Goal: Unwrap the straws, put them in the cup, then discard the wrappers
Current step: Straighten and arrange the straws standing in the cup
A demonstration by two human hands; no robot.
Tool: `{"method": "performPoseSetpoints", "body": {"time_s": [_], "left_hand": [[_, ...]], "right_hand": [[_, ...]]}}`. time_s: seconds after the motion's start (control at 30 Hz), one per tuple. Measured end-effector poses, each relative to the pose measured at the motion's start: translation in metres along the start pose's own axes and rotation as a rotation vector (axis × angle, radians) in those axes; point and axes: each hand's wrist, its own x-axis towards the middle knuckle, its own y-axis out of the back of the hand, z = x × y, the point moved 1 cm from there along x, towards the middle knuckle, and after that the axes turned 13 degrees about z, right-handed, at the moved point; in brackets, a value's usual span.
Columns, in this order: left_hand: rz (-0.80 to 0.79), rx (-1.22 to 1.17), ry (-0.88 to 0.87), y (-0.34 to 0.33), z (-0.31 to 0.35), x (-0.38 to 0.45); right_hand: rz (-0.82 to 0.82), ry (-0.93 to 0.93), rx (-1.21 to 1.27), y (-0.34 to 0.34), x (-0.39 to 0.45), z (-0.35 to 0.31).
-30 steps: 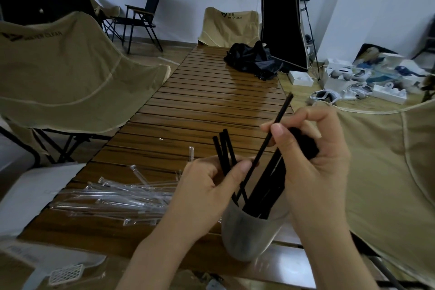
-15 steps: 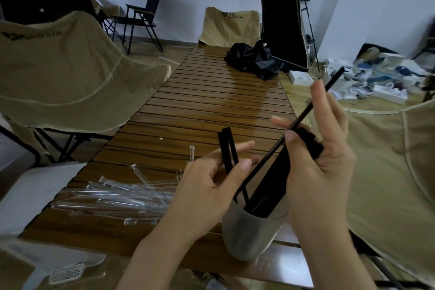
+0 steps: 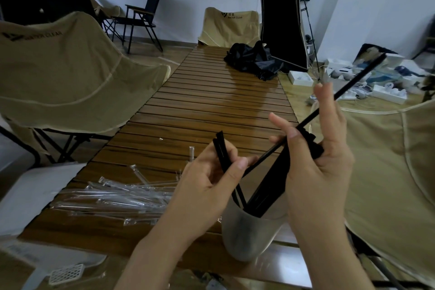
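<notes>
A grey cup (image 3: 249,235) stands at the near edge of the slatted wooden table (image 3: 211,106), holding several black straws (image 3: 266,193). My right hand (image 3: 320,172) pinches one long black straw (image 3: 353,82) between thumb and forefinger; the straw slants up to the right, above the cup. My left hand (image 3: 207,186) pinches the lower end of that straw, where its clear wrapper is barely visible. A pile of clear empty wrappers (image 3: 113,198) lies on the table left of the cup.
A black bag (image 3: 254,59) lies at the table's far end. Tan folding chairs stand to the left (image 3: 70,77) and right (image 3: 388,160). A white perforated plastic piece (image 3: 66,273) lies at the near left. White boxes clutter the floor at the far right.
My right hand has drawn the long black straw up and to the right, its tip now much farther out. My left hand stays pinched by the cup.
</notes>
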Motion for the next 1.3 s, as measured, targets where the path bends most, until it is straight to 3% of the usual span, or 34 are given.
{"method": "performPoseSetpoints", "body": {"time_s": [0.37,0.57,0.8,1.03,1.3], "left_hand": [[0.017,0.073,-0.044,0.001,0.003,0.002],[-0.025,0.017,0.043,0.001,0.001,0.001],[-0.064,0.004,0.025,0.001,0.002,-0.001],[0.028,-0.068,0.085,0.001,0.002,-0.001],[0.022,-0.096,0.14,-0.004,0.01,-0.005]], "right_hand": [[-0.045,-0.051,-0.03,0.0,-0.001,-0.003],[0.049,0.006,-0.072,0.0,0.0,0.0],[0.14,0.007,-0.146,0.0,-0.002,0.003],[0.181,-0.028,-0.174,0.002,-0.003,0.005],[0.23,-0.093,-0.094,0.0,-0.004,0.004]]}}
